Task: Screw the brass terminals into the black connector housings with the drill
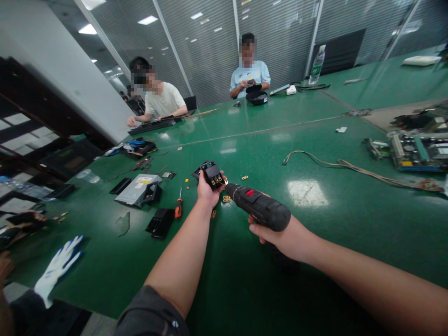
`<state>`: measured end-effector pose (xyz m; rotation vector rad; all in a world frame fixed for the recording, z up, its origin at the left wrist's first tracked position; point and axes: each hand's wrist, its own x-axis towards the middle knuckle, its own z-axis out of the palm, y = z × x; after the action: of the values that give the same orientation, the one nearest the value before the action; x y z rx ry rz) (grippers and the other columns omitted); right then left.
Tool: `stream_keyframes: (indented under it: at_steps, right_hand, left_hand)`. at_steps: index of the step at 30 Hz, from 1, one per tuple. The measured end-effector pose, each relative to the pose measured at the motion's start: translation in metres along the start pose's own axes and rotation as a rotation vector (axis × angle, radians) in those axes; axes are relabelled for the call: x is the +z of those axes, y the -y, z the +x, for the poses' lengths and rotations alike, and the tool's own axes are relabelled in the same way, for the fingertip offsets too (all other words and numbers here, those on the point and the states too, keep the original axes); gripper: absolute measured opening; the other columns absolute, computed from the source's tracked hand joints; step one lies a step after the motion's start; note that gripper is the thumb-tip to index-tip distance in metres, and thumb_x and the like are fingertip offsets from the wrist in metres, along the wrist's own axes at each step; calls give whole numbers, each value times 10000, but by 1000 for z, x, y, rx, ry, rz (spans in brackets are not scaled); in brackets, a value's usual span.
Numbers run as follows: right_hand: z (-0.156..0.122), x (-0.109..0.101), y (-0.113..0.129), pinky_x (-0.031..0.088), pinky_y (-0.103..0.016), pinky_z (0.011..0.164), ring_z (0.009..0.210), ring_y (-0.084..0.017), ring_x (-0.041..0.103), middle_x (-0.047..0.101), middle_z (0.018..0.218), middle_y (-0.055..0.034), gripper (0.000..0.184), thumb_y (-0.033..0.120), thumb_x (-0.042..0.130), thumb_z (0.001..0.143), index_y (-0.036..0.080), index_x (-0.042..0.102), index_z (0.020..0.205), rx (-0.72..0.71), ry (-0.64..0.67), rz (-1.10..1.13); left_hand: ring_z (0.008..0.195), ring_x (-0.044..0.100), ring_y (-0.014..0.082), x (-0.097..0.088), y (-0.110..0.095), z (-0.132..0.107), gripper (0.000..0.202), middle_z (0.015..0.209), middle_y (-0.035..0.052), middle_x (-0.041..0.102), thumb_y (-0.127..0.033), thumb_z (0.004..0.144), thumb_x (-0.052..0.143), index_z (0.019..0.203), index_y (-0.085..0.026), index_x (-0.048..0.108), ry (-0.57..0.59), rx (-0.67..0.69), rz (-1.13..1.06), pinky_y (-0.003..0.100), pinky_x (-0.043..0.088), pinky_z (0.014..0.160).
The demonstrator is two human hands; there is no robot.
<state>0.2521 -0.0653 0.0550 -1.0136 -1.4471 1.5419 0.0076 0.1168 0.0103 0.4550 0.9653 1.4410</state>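
At the lower left of the frame a white glove (59, 267) lies on the green bench (350, 224), followed, left of centre, by a silver metal box (137, 189), a black plastic piece (160, 223) and an orange-handled screwdriver (178, 208). Mid-frame, the left hand (206, 191) has its grip closed on a black block (213, 173), small brass pieces (227, 199) lying just beside it. Right of these, the right hand's (282, 238) grip wraps a black drill (261, 205) pointing at the block, whether touching I cannot tell, and a thin cable (325, 162) runs toward a circuit board (416, 151) at the right edge.
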Motion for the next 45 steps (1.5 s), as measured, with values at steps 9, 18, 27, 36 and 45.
stream_keyframes:
  at_steps: [9, 18, 27, 36, 45]
  right_hand:
    - [1, 0, 0, 593, -393, 652, 629, -171, 650, 749, 1031, -20, 939, 392, 821, 918, 219, 448, 1762, 3, -13, -2]
    - [1, 0, 1, 589, -391, 649, 641, -172, 660, 763, 1097, -63, 905, 402, 795, 931, 190, 477, 1752, -17, -16, -38]
    - [2, -1, -2, 594, -396, 642, 647, -163, 644, 751, 1117, -80, 933, 399, 787, 935, 147, 461, 1772, -38, -19, -59]
    - [2, 0, -2, 585, -389, 648, 639, -159, 655, 761, 1098, -57, 928, 373, 795, 944, 186, 454, 1787, -25, -15, -38]
    - [1, -2, -2, 610, -391, 652, 674, -189, 663, 768, 1048, -60, 888, 365, 808, 958, 178, 514, 1774, -76, -31, -84]
  left_hand:
    - [747, 830, 242, -1, 0, 1, 653, 1004, 127, 880, -640, 1260, 392, 1475, -155, 772, -2, 2, -3, 314, 638, 641]
    - [756, 837, 243, -3, 2, 4, 660, 1010, 129, 884, -651, 1261, 394, 1467, -157, 780, 10, 3, -7, 312, 650, 654]
    - [739, 831, 241, -1, 1, 1, 664, 987, 126, 876, -642, 1265, 371, 1391, -147, 795, 8, 12, 6, 312, 640, 624]
    - [755, 841, 239, -4, 2, 5, 657, 1004, 124, 886, -655, 1257, 385, 1409, -163, 792, 25, 11, 4, 314, 657, 653]
    - [754, 834, 237, -2, 1, 2, 645, 1016, 127, 882, -654, 1247, 422, 1469, -163, 777, -3, 5, 0, 316, 657, 664]
